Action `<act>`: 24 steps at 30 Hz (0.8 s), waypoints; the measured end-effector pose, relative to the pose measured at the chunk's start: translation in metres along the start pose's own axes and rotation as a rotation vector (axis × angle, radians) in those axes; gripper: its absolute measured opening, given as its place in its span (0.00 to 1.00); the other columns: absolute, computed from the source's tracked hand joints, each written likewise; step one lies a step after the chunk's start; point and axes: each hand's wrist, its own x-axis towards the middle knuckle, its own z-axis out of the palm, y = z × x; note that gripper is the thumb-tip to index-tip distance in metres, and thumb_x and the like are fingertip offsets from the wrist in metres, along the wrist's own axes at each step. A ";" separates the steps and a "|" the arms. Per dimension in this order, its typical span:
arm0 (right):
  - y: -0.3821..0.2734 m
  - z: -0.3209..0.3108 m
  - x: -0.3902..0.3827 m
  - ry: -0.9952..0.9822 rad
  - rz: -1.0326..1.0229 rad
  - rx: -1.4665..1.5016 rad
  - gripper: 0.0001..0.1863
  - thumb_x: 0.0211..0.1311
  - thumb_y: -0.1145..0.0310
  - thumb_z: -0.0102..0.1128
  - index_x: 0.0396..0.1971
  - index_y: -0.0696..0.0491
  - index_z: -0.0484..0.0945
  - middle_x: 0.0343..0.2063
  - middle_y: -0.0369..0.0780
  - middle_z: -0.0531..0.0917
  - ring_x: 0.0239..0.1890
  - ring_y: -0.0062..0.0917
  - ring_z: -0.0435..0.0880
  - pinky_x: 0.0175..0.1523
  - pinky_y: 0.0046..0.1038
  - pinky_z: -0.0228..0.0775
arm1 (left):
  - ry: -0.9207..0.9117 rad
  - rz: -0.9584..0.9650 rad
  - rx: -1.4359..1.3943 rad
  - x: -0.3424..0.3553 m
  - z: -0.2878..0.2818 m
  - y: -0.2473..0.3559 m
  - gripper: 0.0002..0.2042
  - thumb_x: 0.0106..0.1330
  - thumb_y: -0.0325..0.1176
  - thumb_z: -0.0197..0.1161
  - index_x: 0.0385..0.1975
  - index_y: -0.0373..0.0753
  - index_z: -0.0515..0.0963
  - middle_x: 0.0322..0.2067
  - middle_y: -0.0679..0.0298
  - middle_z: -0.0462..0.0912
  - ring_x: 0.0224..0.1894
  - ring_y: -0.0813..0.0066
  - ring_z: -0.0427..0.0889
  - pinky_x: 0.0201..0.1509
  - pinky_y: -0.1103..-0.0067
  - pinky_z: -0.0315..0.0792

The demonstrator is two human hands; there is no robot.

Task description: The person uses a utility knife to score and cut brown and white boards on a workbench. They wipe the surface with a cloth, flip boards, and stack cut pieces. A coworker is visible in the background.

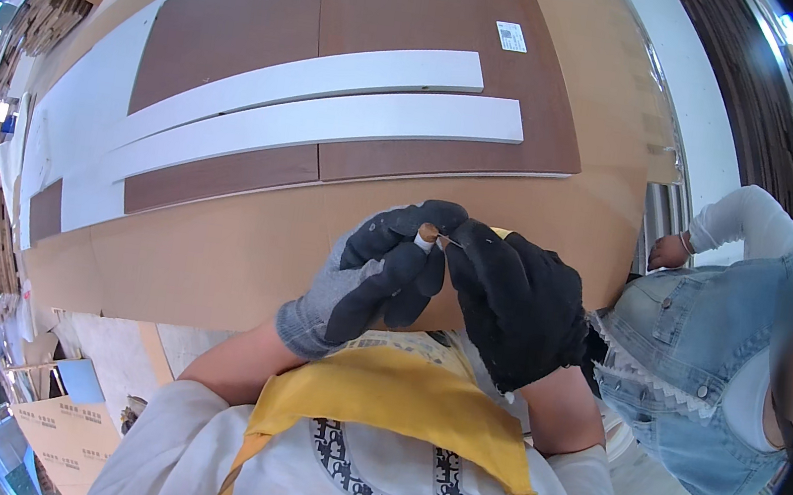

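Both my hands wear work gloves and meet in front of my chest, above the near edge of the cardboard-covered table. Between the fingertips of my left hand (pixel 383 271), in a grey glove with black coating, is a small brown-and-white piece (pixel 427 235); its kind is too small to tell. My right hand (pixel 515 298), in a black glove, pinches close against it, where a thin pale bit shows at the fingertips. Whatever else the right fingers hold is hidden. Beyond my hands lie two long white strips (pixel 384 116) on brown panels (pixel 418 10).
Brown cardboard (pixel 184 260) covers the table under the panels. A white label (pixel 510 37) sits on the far panel. Close on my right stands a person in a denim vest (pixel 684 346), one hand by metal profiles (pixel 666 218). Stacked boards (pixel 51 22) stand at the far left.
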 end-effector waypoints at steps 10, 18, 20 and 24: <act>0.007 0.018 -0.007 -0.014 0.116 -0.004 0.15 0.56 0.71 0.62 0.45 0.53 0.76 0.31 0.43 0.82 0.31 0.36 0.82 0.35 0.33 0.74 | 0.070 -0.093 -0.043 0.006 -0.011 -0.018 0.20 0.70 0.39 0.56 0.59 0.42 0.69 0.30 0.72 0.75 0.23 0.91 0.68 0.24 0.90 0.62; 0.021 0.041 -0.025 0.093 0.410 0.316 0.11 0.63 0.66 0.57 0.43 0.53 0.76 0.34 0.43 0.83 0.34 0.29 0.84 0.36 0.27 0.76 | 0.232 -0.195 -0.064 0.016 0.006 -0.022 0.19 0.71 0.39 0.55 0.59 0.42 0.69 0.28 0.73 0.74 0.24 0.90 0.68 0.24 0.90 0.61; 0.036 0.050 -0.027 0.163 0.571 0.519 0.11 0.65 0.64 0.55 0.42 0.54 0.76 0.31 0.41 0.83 0.30 0.26 0.83 0.33 0.24 0.75 | 0.148 -0.226 -0.068 0.023 0.003 -0.023 0.19 0.71 0.40 0.53 0.58 0.42 0.70 0.26 0.73 0.72 0.23 0.89 0.67 0.23 0.90 0.60; 0.096 0.061 -0.008 0.301 1.005 0.754 0.14 0.67 0.60 0.52 0.39 0.56 0.75 0.24 0.40 0.82 0.20 0.21 0.79 0.22 0.21 0.68 | 0.174 -0.274 0.040 0.033 0.002 -0.033 0.19 0.74 0.43 0.47 0.56 0.36 0.69 0.19 0.74 0.65 0.17 0.89 0.60 0.20 0.89 0.55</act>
